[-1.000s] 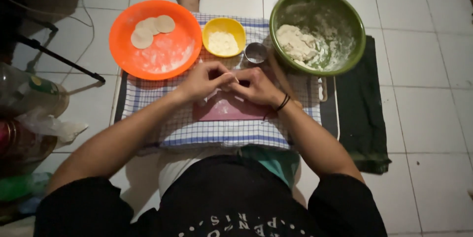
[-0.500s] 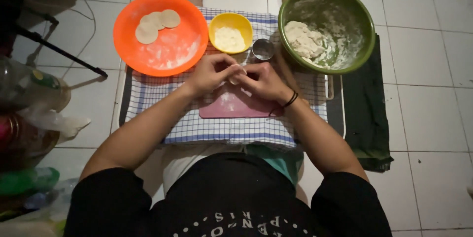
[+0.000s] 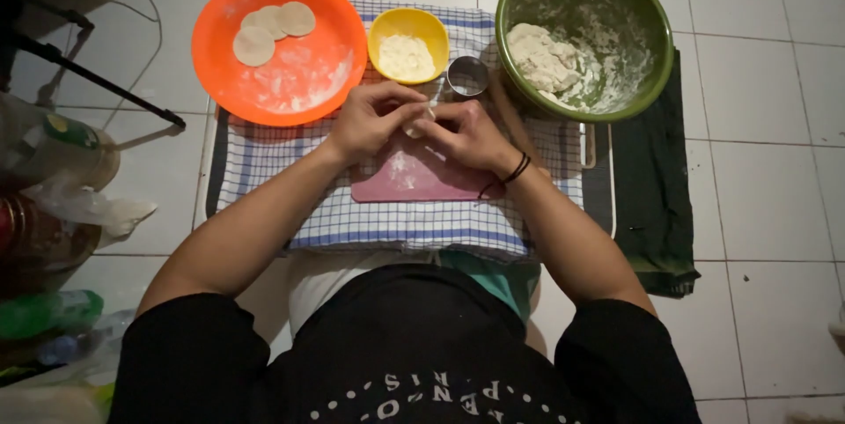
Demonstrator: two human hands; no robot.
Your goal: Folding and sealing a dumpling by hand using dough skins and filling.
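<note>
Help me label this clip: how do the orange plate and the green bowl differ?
The orange plate is shallow and holds three flat dough rounds; the green bowl is deep and holds one rough dough lump. The orange plate sits at the left, the green bowl at the right. Both are round and dusted with flour.

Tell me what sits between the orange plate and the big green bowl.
In the head view, a small yellow bowl of white flour and a round metal cutter ring sit between the round orange plastic plate and the large green bowl holding dough.
</note>
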